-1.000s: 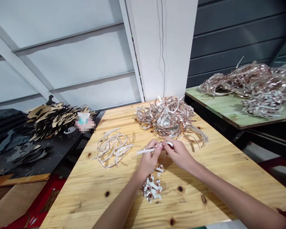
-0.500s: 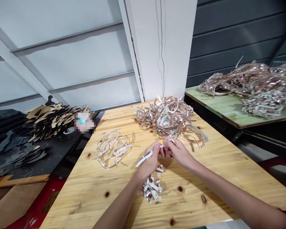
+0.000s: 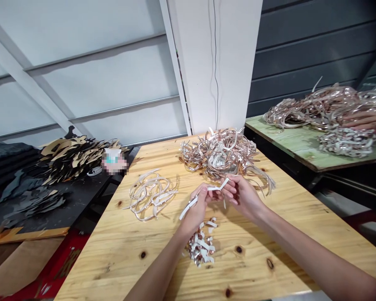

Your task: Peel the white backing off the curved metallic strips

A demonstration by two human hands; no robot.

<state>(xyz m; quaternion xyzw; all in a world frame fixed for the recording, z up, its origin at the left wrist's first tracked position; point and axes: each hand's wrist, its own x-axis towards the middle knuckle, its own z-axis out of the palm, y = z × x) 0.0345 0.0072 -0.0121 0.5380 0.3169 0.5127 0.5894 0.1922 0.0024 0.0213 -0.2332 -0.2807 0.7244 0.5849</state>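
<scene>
We see the left hand [image 3: 198, 209] and the right hand [image 3: 242, 196] both pinched shut on one thin white flexible strip [image 3: 214, 188], held just above the pale knotty pine wooden table [image 3: 285, 225], near its middle. Left fingers curl around the strip, and its free tail hangs out to the left. The right thumb and fingers clamp the other end, tip poking up. Nearer, under the left wrist, lies a small heap of short silver-white cut pieces [image 3: 201, 244]. Just beyond the hands sits a big tangled pile of shiny rose-gold strips [image 3: 221, 154]. To the left is a loose bunch of pale cream loops [image 3: 150, 194]. Far right, on a green-topped table [image 3: 288, 140], another person's hand [image 3: 365, 120] rests on more shiny strips.
</scene>
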